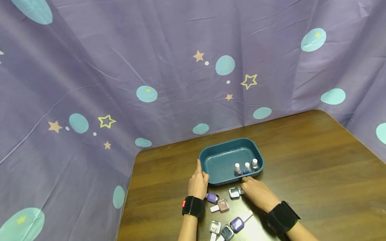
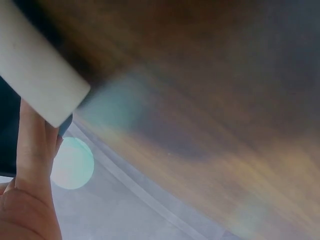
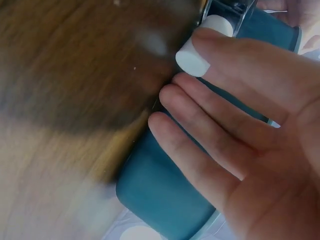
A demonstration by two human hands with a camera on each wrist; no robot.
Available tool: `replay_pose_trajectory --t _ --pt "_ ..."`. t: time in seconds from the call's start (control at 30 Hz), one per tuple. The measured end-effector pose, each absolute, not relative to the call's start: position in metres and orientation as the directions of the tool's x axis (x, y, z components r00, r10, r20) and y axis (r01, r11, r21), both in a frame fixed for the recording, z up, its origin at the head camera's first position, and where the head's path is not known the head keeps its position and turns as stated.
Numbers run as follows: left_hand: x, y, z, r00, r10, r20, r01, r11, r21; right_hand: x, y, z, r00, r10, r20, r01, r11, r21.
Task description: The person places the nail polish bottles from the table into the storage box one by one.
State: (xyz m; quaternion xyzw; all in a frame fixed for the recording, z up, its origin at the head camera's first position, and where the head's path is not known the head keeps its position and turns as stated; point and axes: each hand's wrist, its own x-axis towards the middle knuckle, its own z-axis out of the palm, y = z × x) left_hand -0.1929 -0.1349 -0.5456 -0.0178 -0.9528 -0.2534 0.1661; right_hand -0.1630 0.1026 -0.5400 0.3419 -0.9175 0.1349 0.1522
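My left hand (image 1: 197, 182) rests against the near left corner of a teal tray (image 1: 215, 149), its index finger straight along the outer wall. My right hand (image 1: 257, 193) is in front of the tray's near wall. Its thumb presses the white cap (image 3: 192, 60) of a dark nail polish bottle (image 1: 234, 193) lying on the table; the index finger is hidden behind the cap. The other fingers extend towards the tray wall. Inside the tray, three nail polish bottles stand along the near right side: a mauve one (image 1: 238, 171), a blue one (image 1: 247, 170) and a dark one (image 1: 254, 165).
Beside my left wrist lie a purple bottle (image 1: 212, 197) and a pink bottle (image 1: 223, 205). Nearer the front are a glittery bottle (image 1: 215, 227), a dark grey bottle (image 1: 227, 232) and another purple bottle (image 1: 237, 224). A purple patterned curtain (image 1: 175, 67) hangs behind the wooden table (image 1: 301, 150).
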Motion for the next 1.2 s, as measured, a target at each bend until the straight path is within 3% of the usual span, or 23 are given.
replay_pose_trajectory --t 0.23,0.53,1.2 --pt "-0.192 -0.134 -0.543 -0.939 -0.044 0.34 0.13 0.873 0.47 -0.16 0.105 -0.537 -0.72 -0.574 0.389 -0.67 0.721 -0.177" --pt "-0.193 -0.134 -0.545 -0.929 -0.06 0.366 0.126 0.876 0.465 -0.157 0.117 -0.523 -0.732 -0.527 0.431 -0.681 0.557 -0.476" --pt "-0.192 -0.135 -0.545 -0.932 -0.054 0.358 0.133 0.869 0.477 -0.147 0.116 -0.466 -0.761 -0.431 0.485 -0.644 0.595 -0.481"
